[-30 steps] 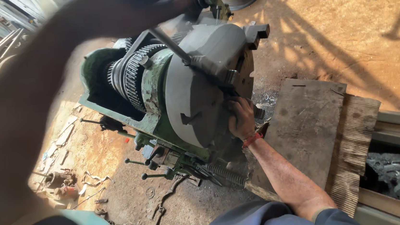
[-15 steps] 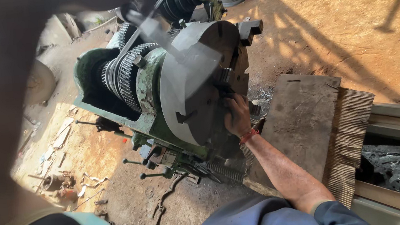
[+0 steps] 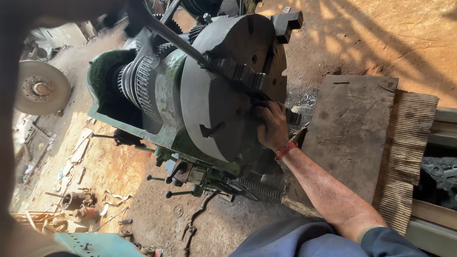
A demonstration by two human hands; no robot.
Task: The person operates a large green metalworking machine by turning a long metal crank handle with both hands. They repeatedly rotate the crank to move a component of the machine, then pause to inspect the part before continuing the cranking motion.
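A large grey lathe chuck sits on a green headstock with gears behind it. A long steel chuck key runs from the upper left down into the chuck's rim. My left hand, dark and blurred at the top, grips the key's handle. My left arm fills the left edge of the view. My right hand, with a red band on its wrist, is curled on a chuck jaw where the key's tip goes in.
A worn wooden board lies over the lathe bed to the right, beside ridged cardboard. A round metal disc lies on the dirt floor at left, with scrap parts and a teal box. Levers stick out below the headstock.
My left arm has swung from across the top of the chuck to the upper left, carrying the key handle with it. My right hand has stayed on the chuck.
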